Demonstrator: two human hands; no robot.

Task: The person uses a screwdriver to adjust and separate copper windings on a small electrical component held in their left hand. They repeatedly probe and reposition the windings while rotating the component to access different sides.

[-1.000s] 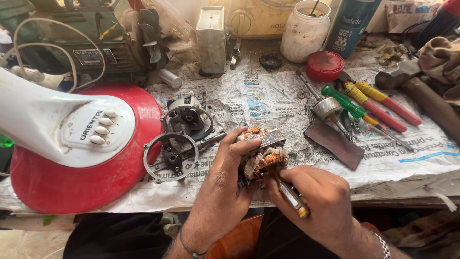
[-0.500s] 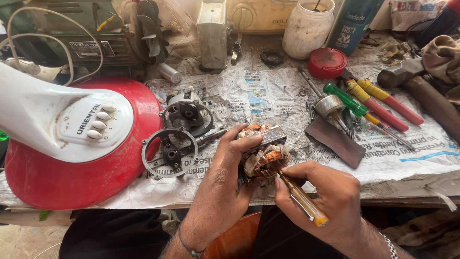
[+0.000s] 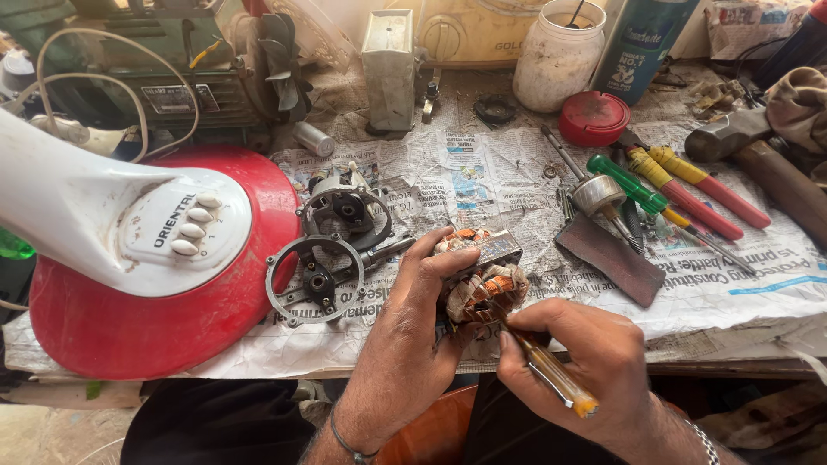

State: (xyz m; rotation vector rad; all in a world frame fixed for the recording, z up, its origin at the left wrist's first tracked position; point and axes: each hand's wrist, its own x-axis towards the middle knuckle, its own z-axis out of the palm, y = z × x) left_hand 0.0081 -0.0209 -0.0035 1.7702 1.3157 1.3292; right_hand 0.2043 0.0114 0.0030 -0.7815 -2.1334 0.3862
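Right hand (image 3: 594, 357) lowered the screwdriver (image 3: 551, 375) handle.

Spread over the bench: creased newspaper (image 3: 482, 172). At the left, a red fan base (image 3: 129, 331) with a white stand and push-buttons (image 3: 194, 228). Beside it, a round metal motor cover (image 3: 314, 277) and a motor housing (image 3: 346, 209). Farther back, a white plastic jar (image 3: 558, 56) and a red lid (image 3: 594, 118). To the right, green, yellow and red-handled screwdrivers (image 3: 680, 185), a hammer (image 3: 762, 159), and a dark flat scrap (image 3: 610, 257).
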